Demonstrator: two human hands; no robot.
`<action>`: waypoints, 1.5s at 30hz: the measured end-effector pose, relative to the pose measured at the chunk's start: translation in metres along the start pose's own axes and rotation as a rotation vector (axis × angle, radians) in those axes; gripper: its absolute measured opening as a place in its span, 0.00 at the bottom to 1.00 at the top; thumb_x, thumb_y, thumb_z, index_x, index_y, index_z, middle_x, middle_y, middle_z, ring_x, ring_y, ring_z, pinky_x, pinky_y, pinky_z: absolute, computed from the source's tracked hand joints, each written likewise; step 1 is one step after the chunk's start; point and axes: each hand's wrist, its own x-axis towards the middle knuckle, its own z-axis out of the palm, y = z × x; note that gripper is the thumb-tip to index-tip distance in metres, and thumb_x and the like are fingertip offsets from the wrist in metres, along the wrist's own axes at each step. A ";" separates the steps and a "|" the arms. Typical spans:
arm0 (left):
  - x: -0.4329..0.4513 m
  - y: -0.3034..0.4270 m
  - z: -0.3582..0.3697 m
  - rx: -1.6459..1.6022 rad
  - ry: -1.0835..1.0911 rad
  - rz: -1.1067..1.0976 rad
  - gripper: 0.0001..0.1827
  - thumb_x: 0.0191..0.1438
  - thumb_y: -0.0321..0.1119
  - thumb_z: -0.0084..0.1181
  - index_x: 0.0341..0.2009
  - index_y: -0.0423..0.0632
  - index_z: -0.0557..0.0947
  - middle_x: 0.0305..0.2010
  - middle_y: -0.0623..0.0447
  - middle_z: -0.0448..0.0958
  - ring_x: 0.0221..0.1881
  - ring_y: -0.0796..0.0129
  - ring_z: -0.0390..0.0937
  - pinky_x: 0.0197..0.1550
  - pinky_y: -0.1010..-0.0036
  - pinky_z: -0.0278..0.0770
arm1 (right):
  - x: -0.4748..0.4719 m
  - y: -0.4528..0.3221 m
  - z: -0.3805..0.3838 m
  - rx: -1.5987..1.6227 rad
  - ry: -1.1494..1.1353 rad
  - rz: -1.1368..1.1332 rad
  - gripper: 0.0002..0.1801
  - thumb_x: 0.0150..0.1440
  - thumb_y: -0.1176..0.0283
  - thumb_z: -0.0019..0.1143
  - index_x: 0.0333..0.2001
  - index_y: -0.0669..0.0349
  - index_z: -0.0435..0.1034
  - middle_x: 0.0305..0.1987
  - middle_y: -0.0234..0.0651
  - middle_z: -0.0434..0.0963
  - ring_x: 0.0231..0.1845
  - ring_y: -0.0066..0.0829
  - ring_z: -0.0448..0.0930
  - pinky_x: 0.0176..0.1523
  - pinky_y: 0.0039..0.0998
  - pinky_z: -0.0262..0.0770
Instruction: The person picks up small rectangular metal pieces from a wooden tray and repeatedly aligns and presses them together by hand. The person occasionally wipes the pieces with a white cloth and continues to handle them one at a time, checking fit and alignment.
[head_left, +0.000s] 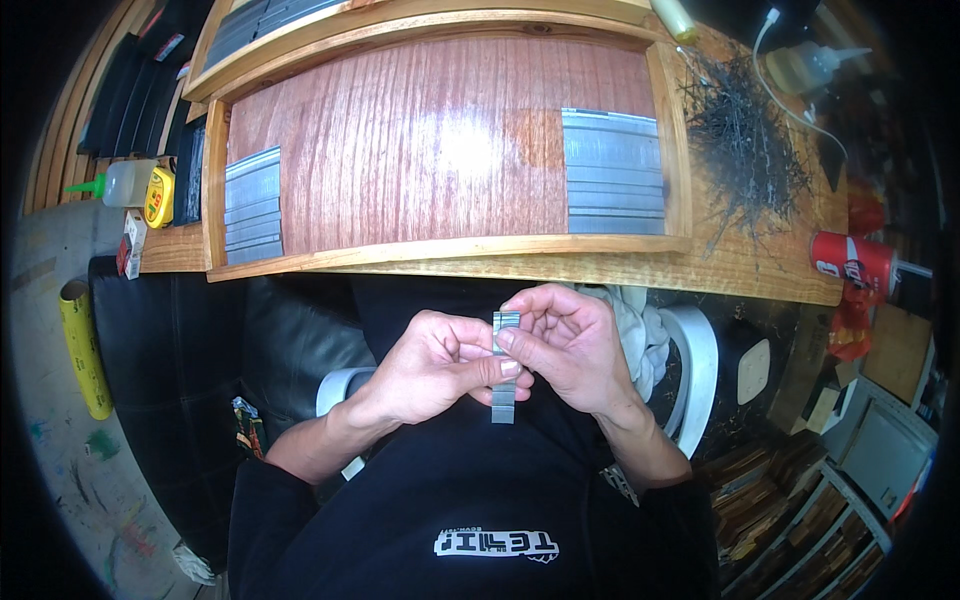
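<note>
Above my lap, in front of the table's edge, a short grey metallic strip (503, 405) with crosswise lines is held upright between both hands. My left hand (442, 367) pinches its middle, the thumb lying across the front. On the strip's upper part, my right hand (570, 337) grips with thumb and forefinger near the top end. The fingers hide parts of the strip. Beyond the hands lies a shallow wooden tray (450, 253). Similar grey pieces sit inside it in a left group (253, 206) and a wider right group (615, 172).
Right of the tray is a tangled heap of thin dark wire-like pieces (742, 142), with a red can (851, 259) at the table's corner. A yellow tape measure (159, 196) and a green-tipped bottle (129, 184) stand left. A second wooden tray (420, 22) lies behind.
</note>
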 end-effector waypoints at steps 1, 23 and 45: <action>0.000 0.000 0.000 -0.005 0.001 0.001 0.10 0.66 0.25 0.60 0.51 0.39 0.84 0.42 0.44 0.87 0.43 0.62 0.88 0.43 0.72 0.89 | 0.000 0.000 0.000 0.012 -0.007 0.006 0.13 0.61 0.85 0.64 0.49 0.70 0.74 0.36 0.31 0.80 0.35 0.13 0.80 0.39 0.14 0.77; -0.002 -0.008 0.003 -0.006 0.018 0.023 0.10 0.64 0.23 0.61 0.49 0.37 0.85 0.43 0.44 0.87 0.44 0.63 0.87 0.45 0.71 0.88 | -0.003 -0.007 -0.001 -0.131 0.022 0.051 0.04 0.63 0.82 0.62 0.40 0.73 0.79 0.35 0.33 0.80 0.32 0.14 0.80 0.34 0.17 0.76; 0.006 -0.003 0.005 -0.010 -0.010 0.092 0.11 0.64 0.23 0.61 0.50 0.35 0.85 0.43 0.40 0.87 0.45 0.59 0.88 0.47 0.69 0.88 | -0.034 -0.061 -0.034 -0.359 0.060 -0.084 0.04 0.61 0.80 0.64 0.36 0.71 0.82 0.30 0.33 0.81 0.26 0.16 0.77 0.29 0.19 0.71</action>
